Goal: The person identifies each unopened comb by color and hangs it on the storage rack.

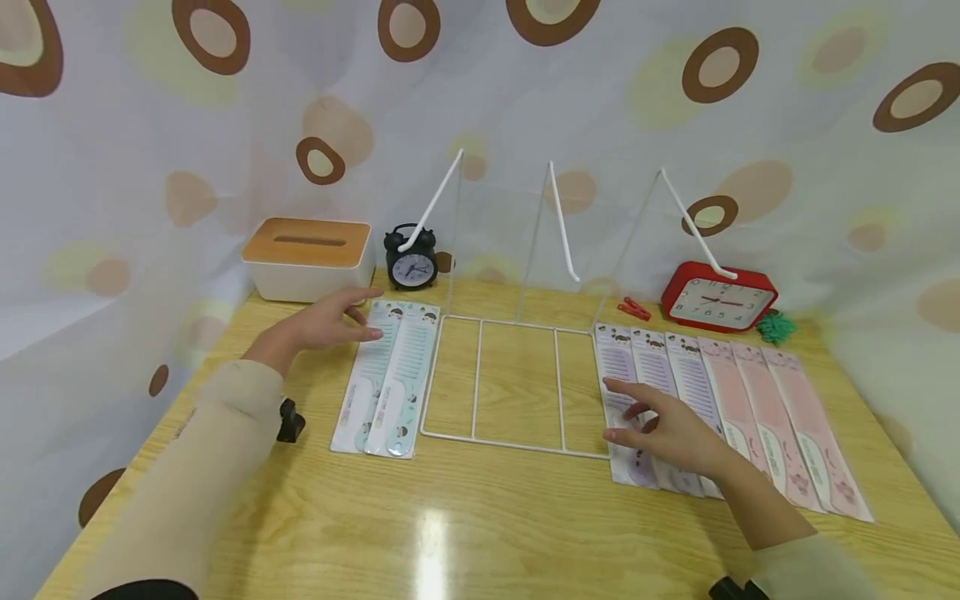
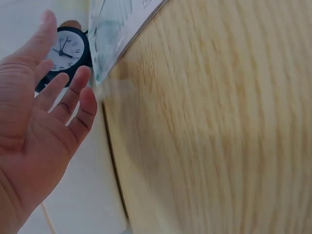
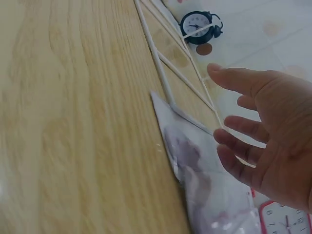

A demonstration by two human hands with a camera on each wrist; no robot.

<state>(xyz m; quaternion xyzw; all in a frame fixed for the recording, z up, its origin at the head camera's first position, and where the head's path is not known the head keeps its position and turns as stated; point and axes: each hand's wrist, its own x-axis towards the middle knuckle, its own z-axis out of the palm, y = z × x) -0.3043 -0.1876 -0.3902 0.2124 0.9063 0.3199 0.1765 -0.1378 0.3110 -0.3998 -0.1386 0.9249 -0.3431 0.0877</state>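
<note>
Left hand (image 1: 330, 323) and right hand (image 1: 675, 429) both relaxed, fingers loosely extended, gripping nothing; left over far end of teal packets (image 1: 405, 375), right over purple packets (image 1: 652, 354); contact cannot be told. Wood-grain tabletop (image 1: 525, 525) beneath. White wire rack (image 1: 477, 379) between packet groups. Three purple, three pink packets (image 1: 769, 400) rowed right of rack; two teal left. Farther back: wood-lidded box (image 1: 303, 279), red clock (image 1: 720, 300), black clock (image 1: 412, 267), red clip (image 1: 634, 309).

Left packets (image 1: 405, 383) show teal and white, right packets (image 1: 731, 392) purple or pink; the wire rack (image 1: 517, 445) is white, the table (image 1: 315, 517) yellow wood grain
</note>
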